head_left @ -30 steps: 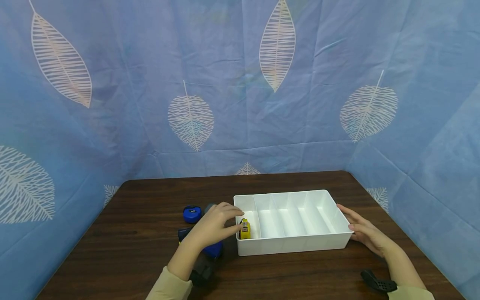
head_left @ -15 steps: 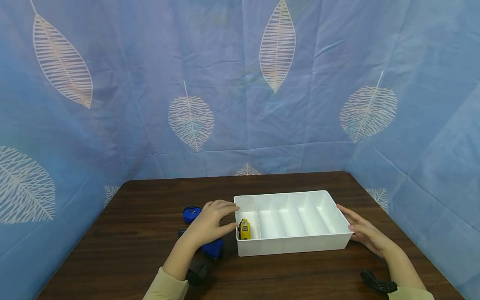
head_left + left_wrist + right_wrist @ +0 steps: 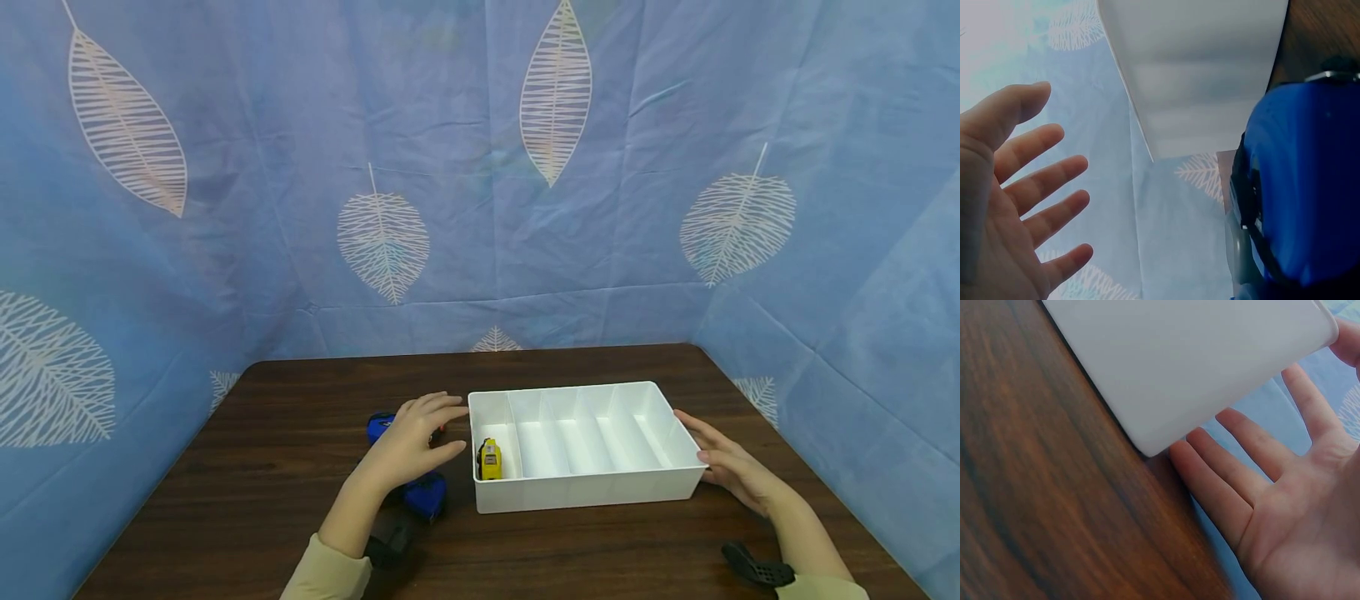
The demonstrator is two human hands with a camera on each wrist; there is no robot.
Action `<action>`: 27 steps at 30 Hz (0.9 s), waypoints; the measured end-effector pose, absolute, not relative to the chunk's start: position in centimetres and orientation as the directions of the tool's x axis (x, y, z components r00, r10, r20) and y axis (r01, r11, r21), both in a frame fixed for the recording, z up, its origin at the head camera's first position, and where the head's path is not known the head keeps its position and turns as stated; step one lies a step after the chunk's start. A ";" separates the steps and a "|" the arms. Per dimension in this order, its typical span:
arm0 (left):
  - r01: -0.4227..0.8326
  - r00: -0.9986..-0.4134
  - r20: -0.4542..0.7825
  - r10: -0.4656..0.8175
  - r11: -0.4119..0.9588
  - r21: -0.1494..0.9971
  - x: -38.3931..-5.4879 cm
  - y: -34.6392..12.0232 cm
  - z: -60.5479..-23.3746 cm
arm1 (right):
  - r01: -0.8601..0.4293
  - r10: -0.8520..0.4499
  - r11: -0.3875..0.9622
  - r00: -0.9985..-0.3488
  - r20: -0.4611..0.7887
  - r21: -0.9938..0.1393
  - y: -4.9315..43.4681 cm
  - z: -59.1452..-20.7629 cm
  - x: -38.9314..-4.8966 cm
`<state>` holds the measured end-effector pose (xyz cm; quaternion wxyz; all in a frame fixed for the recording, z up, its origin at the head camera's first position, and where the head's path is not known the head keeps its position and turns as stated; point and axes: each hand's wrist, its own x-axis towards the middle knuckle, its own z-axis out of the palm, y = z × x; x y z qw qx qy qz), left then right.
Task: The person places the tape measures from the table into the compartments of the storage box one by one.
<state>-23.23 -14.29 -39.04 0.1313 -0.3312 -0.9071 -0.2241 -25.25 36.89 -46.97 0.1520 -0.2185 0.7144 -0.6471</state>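
1. The yellow tape measure (image 3: 491,461) is small and blocky, with black along its left side and a grey patch on its face.
2. Two blue tape measures lie left of the tray: one nearer the person (image 3: 425,497), one farther off (image 3: 377,427), partly hidden by a hand. The left wrist view shows a blue, black-trimmed case up close; which one cannot be told.
3. The white tray (image 3: 585,492) is a long box on the dark wooden table (image 3: 570,554), split crosswise by thin dividers. Its leftmost compartment holds the yellow tape measure, near the front wall.
4. The left hand (image 3: 408,446) is spread wide and holds nothing, its fingertips just beside the tray's left rim.
5. The right hand (image 3: 738,473) has its fingers extended and apart, fingertips against the tray's right end.
6. One second ago the left hand reached over the leftmost compartment, its thumb at the yellow tape measure; now it is outside the tray. The tape measure stays in that compartment, and the right hand keeps its place.
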 end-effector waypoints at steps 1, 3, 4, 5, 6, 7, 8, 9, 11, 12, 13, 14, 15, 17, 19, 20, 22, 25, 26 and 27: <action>0.659 -0.747 0.385 0.542 0.680 0.321 -23.3 -14.3 -39.1 | -0.115 -0.510 0.066 -0.858 0.066 -0.991 36.9 -47.0 -25.2; 0.657 -0.748 0.388 0.538 0.680 0.325 -23.3 -14.5 -39.1 | -0.114 -0.510 0.066 -0.858 0.065 -0.991 36.9 -47.0 -25.2; 0.657 -0.749 0.388 0.537 0.680 0.326 -23.3 -14.6 -39.1 | -0.114 -0.510 0.066 -0.858 0.065 -0.991 36.9 -47.0 -25.2; 0.656 -0.749 0.390 0.535 0.680 0.326 -23.4 -14.6 -39.2 | -0.115 -0.510 0.066 -0.857 0.066 -0.991 36.9 -47.0 -25.2; 0.657 -0.748 0.392 0.535 0.681 0.324 -23.4 -14.7 -39.2 | -0.115 -0.511 0.065 -0.857 0.066 -0.991 36.9 -47.0 -25.2; 0.655 -0.749 0.391 0.534 0.683 0.322 -23.4 -14.8 -39.2 | -0.115 -0.510 0.066 -0.858 0.066 -0.991 36.9 -47.0 -25.2; 0.654 -0.751 0.391 0.533 0.685 0.321 -23.5 -14.9 -39.2 | -0.115 -0.509 0.067 -0.858 0.065 -0.991 36.9 -47.0 -25.1; 0.652 -0.752 0.391 0.530 0.687 0.323 -23.6 -15.0 -39.3 | -0.115 -0.509 0.067 -0.858 0.065 -0.991 36.9 -47.0 -25.1; 0.646 -0.756 0.390 0.525 0.692 0.322 -23.7 -15.1 -39.4 | -0.114 -0.509 0.069 -0.858 0.063 -0.991 36.9 -47.0 -25.1; 0.645 -0.757 0.392 0.522 0.691 0.326 -23.8 -15.2 -39.4 | -0.113 -0.509 0.069 -0.859 0.062 -0.991 36.9 -47.0 -25.1; 0.644 -0.758 0.395 0.519 0.690 0.330 -23.8 -15.3 -39.4 | -0.114 -0.508 0.072 -0.859 0.062 -0.991 36.9 -47.0 -25.1; 0.643 -0.759 0.399 0.515 0.690 0.332 -23.9 -15.4 -39.5 | -0.114 -0.509 0.072 -0.859 0.061 -0.991 36.9 -47.0 -25.1; 0.642 -0.760 0.402 0.511 0.690 0.335 -23.9 -15.6 -39.5 | -0.115 -0.509 0.073 -0.859 0.062 -0.991 36.9 -47.0 -25.0; 0.639 -0.762 0.407 0.504 0.691 0.338 -24.0 -15.7 -39.5 | -0.117 -0.506 0.076 -0.860 0.062 -0.990 36.8 -47.0 -25.1; 0.632 -0.766 0.407 0.497 0.694 0.343 -24.1 -15.9 -39.5 | -0.121 -0.504 0.082 -0.862 0.063 -0.989 36.8 -46.9 -25.1; 0.628 -0.770 0.405 0.493 0.698 0.344 -24.2 -16.0 -39.5 | -0.123 -0.503 0.084 -0.862 0.065 -0.989 36.8 -46.9 -25.1; 0.621 -0.776 0.403 0.486 0.699 0.354 -24.3 -16.2 -39.6 | -0.128 -0.503 0.090 -0.862 0.066 -0.988 36.8 -46.9 -25.1; 0.606 -0.788 0.396 0.471 0.704 0.370 -24.4 -16.5 -39.7 | -0.134 -0.502 0.099 -0.862 0.066 -0.986 36.7 -46.8 -25.1; 0.601 -0.792 0.394 0.466 0.707 0.373 -24.5 -16.6 -39.7 | -0.133 -0.500 0.100 -0.864 0.066 -0.986 36.7 -46.8 -25.1; 0.594 -0.797 0.392 0.459 0.711 0.377 -24.5 -16.7 -39.8 | -0.131 -0.497 0.101 -0.865 0.064 -0.986 36.7 -46.7 -25.1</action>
